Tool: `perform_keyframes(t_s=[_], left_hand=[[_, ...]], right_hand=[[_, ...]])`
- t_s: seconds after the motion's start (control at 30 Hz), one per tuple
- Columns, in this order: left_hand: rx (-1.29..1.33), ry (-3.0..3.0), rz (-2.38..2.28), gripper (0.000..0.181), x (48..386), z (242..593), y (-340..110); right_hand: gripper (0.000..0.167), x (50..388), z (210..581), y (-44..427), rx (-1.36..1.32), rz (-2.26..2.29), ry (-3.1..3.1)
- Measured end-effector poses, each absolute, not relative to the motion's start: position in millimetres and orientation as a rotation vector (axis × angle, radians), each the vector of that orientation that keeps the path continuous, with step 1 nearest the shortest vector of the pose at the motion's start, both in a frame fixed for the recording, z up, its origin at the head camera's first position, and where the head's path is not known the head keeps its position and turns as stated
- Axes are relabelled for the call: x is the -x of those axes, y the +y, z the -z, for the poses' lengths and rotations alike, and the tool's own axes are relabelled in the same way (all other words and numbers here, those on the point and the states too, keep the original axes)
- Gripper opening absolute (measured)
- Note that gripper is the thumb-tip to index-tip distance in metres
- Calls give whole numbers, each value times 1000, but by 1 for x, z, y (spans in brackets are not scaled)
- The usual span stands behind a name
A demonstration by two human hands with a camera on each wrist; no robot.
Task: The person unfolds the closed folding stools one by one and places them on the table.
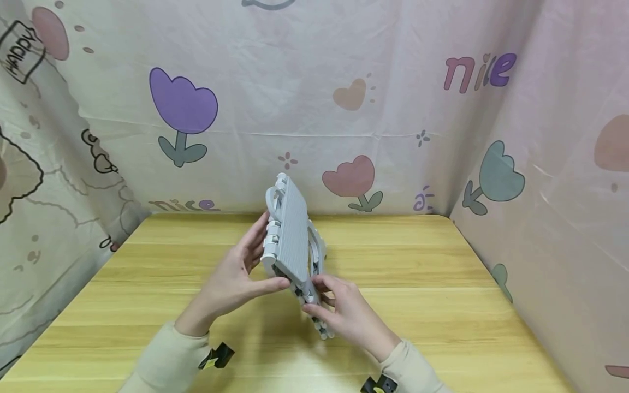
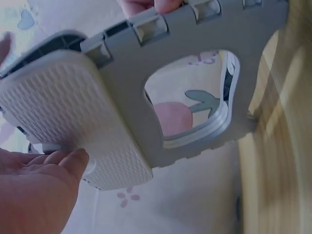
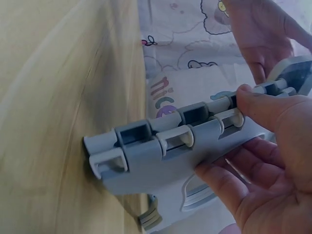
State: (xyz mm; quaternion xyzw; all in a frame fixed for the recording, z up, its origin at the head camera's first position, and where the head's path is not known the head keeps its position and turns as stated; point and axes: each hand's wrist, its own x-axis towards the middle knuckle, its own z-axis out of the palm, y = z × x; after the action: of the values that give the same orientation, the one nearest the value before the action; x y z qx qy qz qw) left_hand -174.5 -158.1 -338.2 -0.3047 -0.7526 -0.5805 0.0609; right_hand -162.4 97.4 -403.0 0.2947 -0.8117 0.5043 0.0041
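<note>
A grey-white plastic folding stool (image 1: 293, 229) stands tilted and partly folded over the table's middle. Its textured top panel (image 2: 68, 97) is angled away from a leg panel (image 2: 122, 83) that has a large rounded opening. My left hand (image 1: 228, 281) holds the top part from the left, thumb along its near end and fingers against its textured face. My right hand (image 1: 351, 314) grips the hinged edge of the leg panel, thumb on one side and fingers on the other. In the right wrist view, the row of hinge loops (image 3: 178, 139) reaches down close to the table.
The wood-grain table (image 1: 417, 305) spreads around the stool. Behind and at both sides hangs a pale cloth (image 1: 275, 82) printed with flowers, hearts and words. A small black device (image 1: 218, 356) is on each wrist.
</note>
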Motion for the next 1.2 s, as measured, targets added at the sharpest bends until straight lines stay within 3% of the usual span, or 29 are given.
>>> perform_keyframes(t_s=[0.43,0.83,1.0,1.2], left_hand=[[1066,-2286,1455,118,173,348,-130],[919,-2365,1491,101,174,371,-120],[791,-2447,1582,89,176,377,-119],[765,-2540,1551,54,178,384,-119]], right_hand=[[41,170,410,101,-850,-1805,-2505],[38,178,415,104,-776,-1839,-2490],[38,180,417,104,-746,-1883,-2491],[43,180,416,105,-751,-1710,-2531]])
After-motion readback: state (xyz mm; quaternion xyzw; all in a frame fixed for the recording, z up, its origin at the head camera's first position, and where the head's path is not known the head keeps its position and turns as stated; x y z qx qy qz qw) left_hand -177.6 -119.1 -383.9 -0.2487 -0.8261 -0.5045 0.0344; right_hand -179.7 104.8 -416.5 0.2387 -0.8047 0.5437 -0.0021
